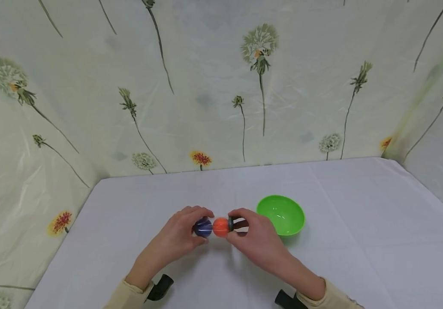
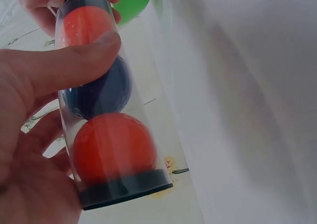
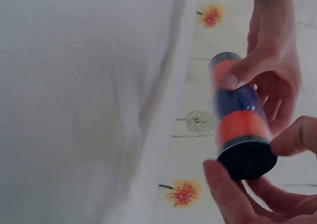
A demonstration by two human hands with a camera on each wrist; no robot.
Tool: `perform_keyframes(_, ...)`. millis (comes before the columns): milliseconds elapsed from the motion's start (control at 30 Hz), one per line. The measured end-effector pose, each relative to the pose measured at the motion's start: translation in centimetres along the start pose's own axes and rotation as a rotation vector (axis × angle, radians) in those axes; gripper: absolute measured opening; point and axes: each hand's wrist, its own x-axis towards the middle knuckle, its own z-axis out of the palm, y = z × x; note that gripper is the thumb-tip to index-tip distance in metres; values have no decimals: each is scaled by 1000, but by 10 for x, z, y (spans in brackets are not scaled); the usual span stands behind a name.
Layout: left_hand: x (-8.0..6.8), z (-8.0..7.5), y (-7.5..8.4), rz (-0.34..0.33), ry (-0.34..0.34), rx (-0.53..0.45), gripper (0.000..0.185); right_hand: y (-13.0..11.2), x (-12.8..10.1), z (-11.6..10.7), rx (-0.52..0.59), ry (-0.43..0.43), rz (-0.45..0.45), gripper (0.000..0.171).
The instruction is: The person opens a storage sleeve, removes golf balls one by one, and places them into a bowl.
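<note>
A clear plastic tube with black caps holds three balls in a row: orange, dark blue and orange. My left hand grips the tube around its middle, thumb across the near side. At the tube's right end, my right hand pinches the black cap between thumb and fingers. That cap sits against the tube end, above the tabletop. In the head view the left fingers hide the tube's left part and its orange ball.
A green bowl stands on the white-covered table, just behind my right hand. Flower-printed sheeting rises along the table's back and sides. Black wrist mounts show at both sleeves.
</note>
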Motion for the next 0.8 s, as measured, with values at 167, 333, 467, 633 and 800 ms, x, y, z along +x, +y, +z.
perform_keyframes(167, -1, -4, -2, -30, 2, -42, 54, 8, 1, -6, 180, -80, -18, 37)
perform_keyframes(333, -1, -5, -2, -42, -2, -63, 54, 12, 2, -8, 262, -110, -13, 40)
perform_keyframes(467, -2, -5, -3, -42, -3, -83, 54, 12, 3, -9, 316, -126, -10, 41)
perform_keyframes(633, -2, -6, -2, -53, -3, -80, 54, 13, 3, -9, 343, -132, -7, 40)
perform_keyframes(800, -2, -5, -2, -40, 1, -77, 54, 12, 2, -10, 348, -129, -1, 41)
